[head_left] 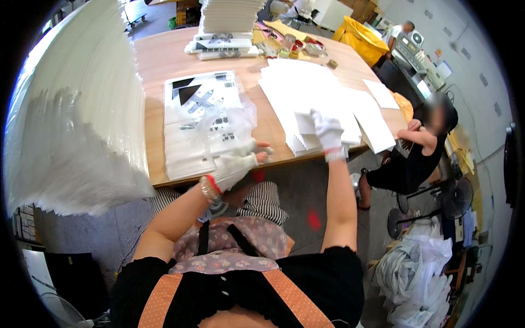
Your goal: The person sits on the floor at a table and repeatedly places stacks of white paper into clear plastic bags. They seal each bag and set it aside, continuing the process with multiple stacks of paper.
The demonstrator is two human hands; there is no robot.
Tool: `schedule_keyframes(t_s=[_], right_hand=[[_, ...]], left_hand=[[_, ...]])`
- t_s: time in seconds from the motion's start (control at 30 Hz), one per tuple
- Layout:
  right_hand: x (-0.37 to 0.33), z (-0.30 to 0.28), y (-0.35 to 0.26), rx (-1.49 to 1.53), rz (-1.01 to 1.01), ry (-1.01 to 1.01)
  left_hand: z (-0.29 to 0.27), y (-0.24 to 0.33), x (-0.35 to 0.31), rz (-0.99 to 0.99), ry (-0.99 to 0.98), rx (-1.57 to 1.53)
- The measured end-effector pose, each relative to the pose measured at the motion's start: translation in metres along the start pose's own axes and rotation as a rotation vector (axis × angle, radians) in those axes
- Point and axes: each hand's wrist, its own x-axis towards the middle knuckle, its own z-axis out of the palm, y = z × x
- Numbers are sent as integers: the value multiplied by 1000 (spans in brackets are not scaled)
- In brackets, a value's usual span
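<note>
The white-gloved right hand point(328, 132) is over flat white sheets point(298, 82), the white-gloved left hand point(235, 168) by black-printed clear plastic bags point(186, 139).

Near the tabletop's point(156, 54) far right corner lie small tape rolls point(294, 55) and a little brown block point(332, 64). A big yellow sack point(356, 39) stands just past that corner. Off the right edge sits a person in black point(418, 158), near a black fan point(457, 198) and heaped whitish plastic point(410, 273)

There are two white-gloved hands point(329, 132), one counter point(150, 52), two tall white stacks point(76, 120) and one yellow sack point(361, 41) at one o'clock.
</note>
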Motion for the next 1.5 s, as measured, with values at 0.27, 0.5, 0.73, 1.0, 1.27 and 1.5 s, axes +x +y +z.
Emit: schedule_keyframes(t_s=[0.27, 0.5, 0.73, 1.0, 1.27, 1.5], right_hand=[[-113, -50, -10, 1285, 75, -333], [-157, -19, -123, 1946, 744, -132], [-169, -22, -133, 1492, 695, 67], [-185, -80, -114, 930, 231, -97], [-107, 4, -114, 557, 210, -807], [-69, 115, -162, 577, 662, -225]], left_hand=[[4, 23, -5, -509, 40, -130], [54, -41, -47, 492, 308, 1392], [-44, 56, -3, 524, 494, 1423], [-138, 49, 67, -23, -69, -94], [25, 36, 15, 73, -158, 820], [-63, -81, -7, 66, 206, 952]])
